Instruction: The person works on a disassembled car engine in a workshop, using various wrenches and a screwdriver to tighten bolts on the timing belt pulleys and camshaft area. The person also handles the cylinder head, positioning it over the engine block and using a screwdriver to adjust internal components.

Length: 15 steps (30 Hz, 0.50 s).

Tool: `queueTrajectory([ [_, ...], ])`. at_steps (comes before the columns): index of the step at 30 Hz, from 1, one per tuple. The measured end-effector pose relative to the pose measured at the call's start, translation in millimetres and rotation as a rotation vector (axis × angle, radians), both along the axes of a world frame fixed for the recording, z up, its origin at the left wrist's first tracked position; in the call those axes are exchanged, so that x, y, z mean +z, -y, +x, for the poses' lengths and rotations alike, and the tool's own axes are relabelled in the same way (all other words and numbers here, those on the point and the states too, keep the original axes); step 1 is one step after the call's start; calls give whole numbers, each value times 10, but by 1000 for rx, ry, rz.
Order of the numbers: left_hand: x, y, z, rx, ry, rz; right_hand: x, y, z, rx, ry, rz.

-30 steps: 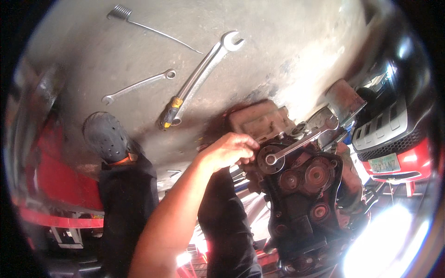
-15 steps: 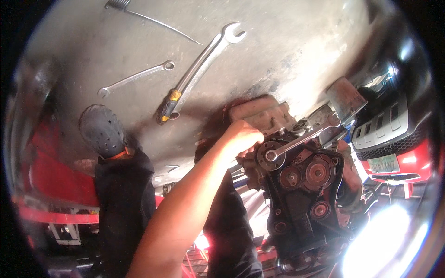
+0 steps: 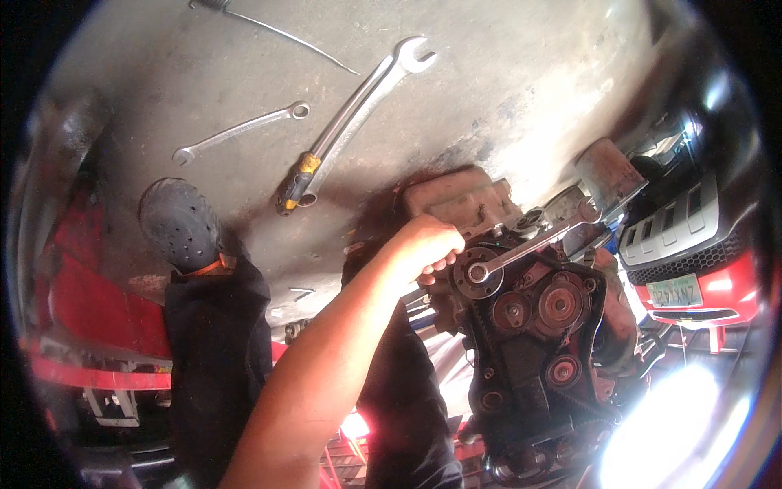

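My left hand [image 3: 426, 247] is closed at the upper left edge of an upright engine [image 3: 521, 383]. Its fingers curl inward beside a round, dark pulley [image 3: 491, 287] with small holes, and whatever they grip is hidden. A long combination wrench [image 3: 533, 244] has its ring end over the centre of that pulley. The wrench's shaft slants up and right across the top of the engine, with no hand on it. Below it, a toothed belt and several round wheels [image 3: 560, 306] show on the engine's dark front. My right hand is out of view.
On the grey floor lie a large combination wrench [image 3: 366, 107], a tool with a yellow and black handle [image 3: 299, 183] and a smaller wrench [image 3: 244, 129]. A black perforated clog [image 3: 177, 224] stands left. A red vehicle's bumper [image 3: 692, 281] is at right, near a bright light [image 3: 672, 432].
The view has shifted slightly. My left hand stays at the engine's edge with its fingers curled, and the wrench keeps nearly the same slant on the pulley.
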State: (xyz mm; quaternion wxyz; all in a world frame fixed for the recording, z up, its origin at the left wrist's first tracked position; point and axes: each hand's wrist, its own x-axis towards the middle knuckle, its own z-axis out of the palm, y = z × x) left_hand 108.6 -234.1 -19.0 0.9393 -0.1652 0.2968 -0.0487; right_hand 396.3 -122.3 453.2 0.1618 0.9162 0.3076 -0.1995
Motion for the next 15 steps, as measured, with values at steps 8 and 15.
queueTrajectory([
  [8, -42, -30, -1, -56, 57, -37, -30, 2, 9, 10, -21, 9],
  [15, -45, -224, 82, -44, -743, 986, -227, 57, 102, 35, -93, 68],
])
